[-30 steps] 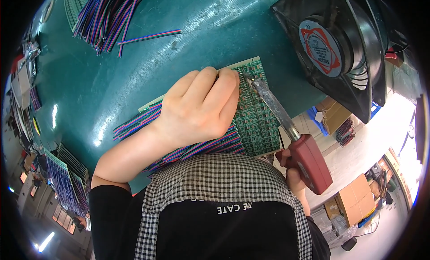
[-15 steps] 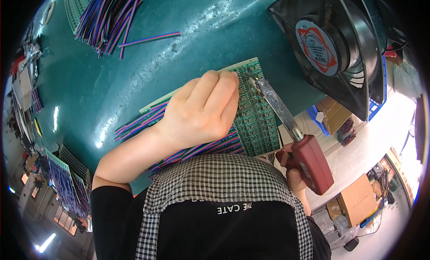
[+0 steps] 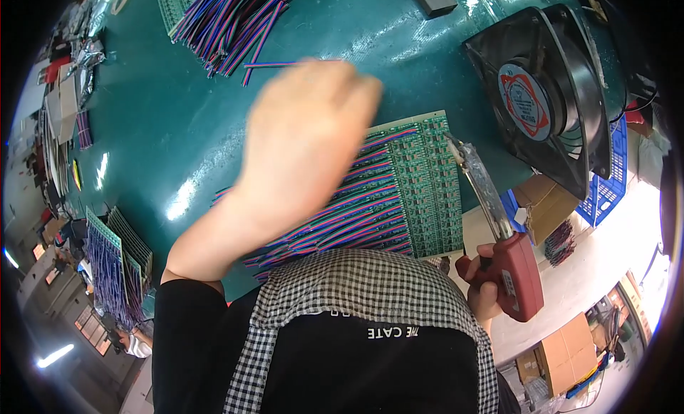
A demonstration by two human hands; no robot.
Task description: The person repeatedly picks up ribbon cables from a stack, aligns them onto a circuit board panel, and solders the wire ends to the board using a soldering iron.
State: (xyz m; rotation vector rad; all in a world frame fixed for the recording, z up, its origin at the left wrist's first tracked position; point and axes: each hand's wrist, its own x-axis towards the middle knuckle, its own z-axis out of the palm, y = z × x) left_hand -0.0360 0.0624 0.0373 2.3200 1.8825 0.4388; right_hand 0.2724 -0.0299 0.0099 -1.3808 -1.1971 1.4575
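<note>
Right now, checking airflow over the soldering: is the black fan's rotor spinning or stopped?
Cannot tell. The black fan stands tilted on edge beside the green circuit board; one picture cannot settle spinning.

I see a glossy teal table top [image 3: 164,143], smooth, throwing white glare. The green circuit board [image 3: 427,179] looks matt, its ribbon wires [image 3: 342,214] in shiny plastic sheathing. My right hand [image 3: 484,289] grips a soldering gun [image 3: 509,271] with a dull red plastic body and a bright metal barrel. The fan [image 3: 548,100] is black, probably plastic, semi-gloss. The checked apron [image 3: 356,300] is woven cloth, matt. The loose wire pile [image 3: 228,18] is glossy too.
</note>
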